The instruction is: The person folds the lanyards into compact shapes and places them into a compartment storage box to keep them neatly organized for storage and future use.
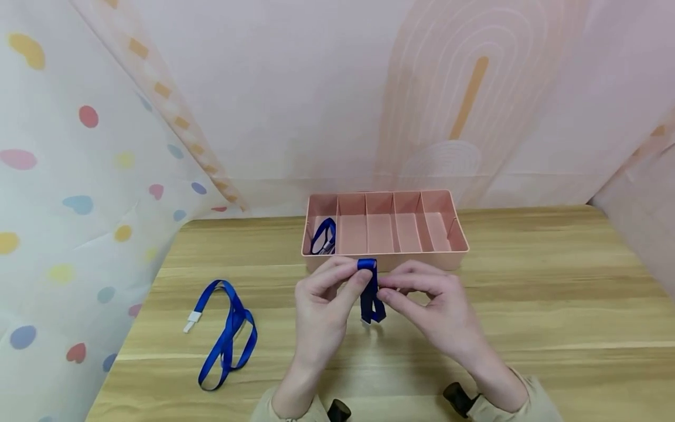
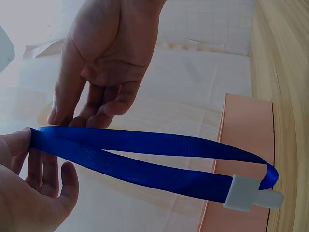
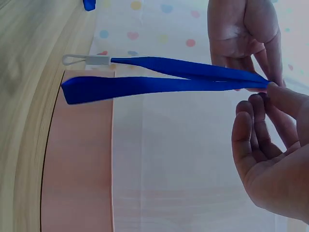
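Observation:
A blue lanyard [image 1: 367, 296], folded into a loop, hangs upright in front of the pink box. At its upper fold, my left hand [image 1: 326, 305] pinches it between thumb and index finger. My right hand [image 1: 440, 302] holds its right side with thumb and index fingertips, just below the fold. The left wrist view shows the lanyard's two strands [image 2: 164, 174] hanging from the fingers down to a white plastic clip [image 2: 244, 193]. In the right wrist view, the clip [image 3: 98, 60] is at the lower end too, beside a folded bend of ribbon.
A pink box [image 1: 385, 261] with several compartments stands at the table's back edge. Its leftmost compartment holds a coiled blue lanyard [image 1: 330, 228]. Another blue lanyard [image 1: 228, 337] with a white clip lies loosely looped on the wooden table [image 1: 554, 293] at left.

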`<move>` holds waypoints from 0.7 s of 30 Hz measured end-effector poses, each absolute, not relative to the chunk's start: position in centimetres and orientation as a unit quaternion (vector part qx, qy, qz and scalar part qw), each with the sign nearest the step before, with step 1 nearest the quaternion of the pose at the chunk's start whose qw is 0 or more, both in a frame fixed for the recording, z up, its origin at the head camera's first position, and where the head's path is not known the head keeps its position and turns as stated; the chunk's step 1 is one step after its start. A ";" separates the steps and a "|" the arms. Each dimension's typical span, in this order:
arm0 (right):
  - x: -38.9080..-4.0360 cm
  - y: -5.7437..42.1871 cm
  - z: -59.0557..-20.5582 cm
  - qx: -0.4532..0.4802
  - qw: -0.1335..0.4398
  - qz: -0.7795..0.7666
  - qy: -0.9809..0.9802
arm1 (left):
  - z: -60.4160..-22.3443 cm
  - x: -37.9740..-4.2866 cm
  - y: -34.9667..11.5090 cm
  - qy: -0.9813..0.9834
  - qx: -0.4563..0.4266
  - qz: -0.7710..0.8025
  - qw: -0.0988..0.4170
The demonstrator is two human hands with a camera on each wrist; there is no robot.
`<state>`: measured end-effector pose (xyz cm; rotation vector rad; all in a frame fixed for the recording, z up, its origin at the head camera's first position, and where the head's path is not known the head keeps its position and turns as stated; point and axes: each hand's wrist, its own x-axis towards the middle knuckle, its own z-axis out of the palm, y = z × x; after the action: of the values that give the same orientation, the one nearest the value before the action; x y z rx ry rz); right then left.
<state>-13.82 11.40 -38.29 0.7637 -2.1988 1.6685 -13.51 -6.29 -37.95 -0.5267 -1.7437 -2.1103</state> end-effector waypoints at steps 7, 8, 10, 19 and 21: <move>-13.9 10.8 -38.5 0.255 0.138 0.570 -0.769 | -37.8 -13.3 -6.3 -0.622 -0.173 -0.746 0.164; -13.8 10.7 -38.5 0.255 0.138 0.569 -0.769 | -37.8 -13.3 -6.3 -0.623 -0.171 -0.745 0.163; -13.7 10.6 -38.5 0.257 0.143 0.569 -0.768 | -37.8 -13.3 -6.3 -0.625 -0.170 -0.744 0.163; -13.3 10.1 -38.7 0.268 0.208 0.561 -0.755 | -38.0 -13.4 -6.0 -0.638 -0.173 -0.733 0.160; -13.3 10.0 -38.8 0.268 0.220 0.559 -0.753 | -38.1 -13.4 -6.0 -0.653 -0.172 -0.723 0.148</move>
<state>-13.35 9.99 -38.78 0.7422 -2.0829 1.5448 -13.41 -6.01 -38.07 -0.4934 -1.8764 -2.0792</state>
